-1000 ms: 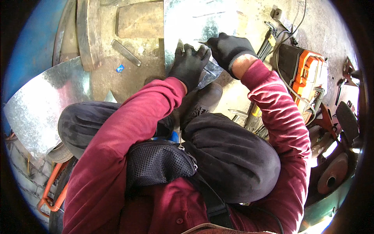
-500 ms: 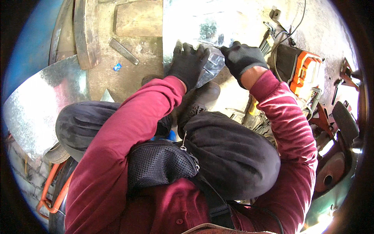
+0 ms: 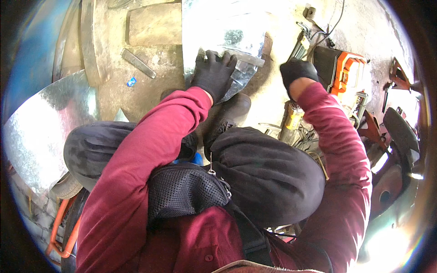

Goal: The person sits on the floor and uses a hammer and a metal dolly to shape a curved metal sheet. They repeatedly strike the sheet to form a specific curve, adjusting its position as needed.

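Observation:
A shiny metal sheet lies on the ground ahead of me, its near corner close to my boot. Across that corner runs a flat metal strip. My left hand, in a dark glove, presses down on the strip and sheet with its fingers spread. Off to the right of the sheet, my gloved right hand is raised and curled closed. Whatever it may hold is hidden by the fingers.
An orange and black case stands to the right, beside a bundle of thin rods. A yellow-labelled cylinder lies nearer. Leftward are a loose metal bar, a blue wrapper, a wooden board and another metal sheet.
My right hand has left the strip's end and moved right and slightly nearer, away from the sheet. The left hand stays pressed on the strip. The whole view has shifted slightly.

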Demonstrator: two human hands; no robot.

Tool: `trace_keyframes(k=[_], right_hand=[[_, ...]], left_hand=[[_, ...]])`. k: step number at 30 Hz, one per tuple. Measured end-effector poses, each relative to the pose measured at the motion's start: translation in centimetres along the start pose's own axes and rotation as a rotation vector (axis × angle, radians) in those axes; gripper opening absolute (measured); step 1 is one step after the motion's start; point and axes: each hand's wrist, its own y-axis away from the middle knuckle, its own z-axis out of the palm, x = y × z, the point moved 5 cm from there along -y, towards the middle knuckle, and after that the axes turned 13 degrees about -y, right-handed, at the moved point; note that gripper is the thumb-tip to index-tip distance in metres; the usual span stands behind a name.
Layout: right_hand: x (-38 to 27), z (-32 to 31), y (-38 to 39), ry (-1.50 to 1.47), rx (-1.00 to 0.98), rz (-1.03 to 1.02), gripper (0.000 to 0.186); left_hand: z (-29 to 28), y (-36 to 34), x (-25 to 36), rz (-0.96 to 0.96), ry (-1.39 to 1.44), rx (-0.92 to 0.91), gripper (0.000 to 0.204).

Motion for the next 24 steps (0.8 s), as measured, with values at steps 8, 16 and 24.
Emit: trace_keyframes(k=[8, 16, 24], right_hand=[[-2.1, -1.8, 2.2, -0.440, 0.302, -0.140, 0.031], [-4.5, -2.2, -1.5, -0.508, 0.337, -0.240, 0.031], [-7.0, -3.6, -3.2, -0.421, 0.305, -0.305, 0.033]], left_hand=[[0.4, 0.5, 0.3, 0.022, 0.017, 0.010, 0.069], [0.4, -0.1, -0.2, 0.028, -0.069, 0.073, 0.069], [-0.8, 0.1, -0.5, 0.053, -0.054, 0.074, 0.078]])
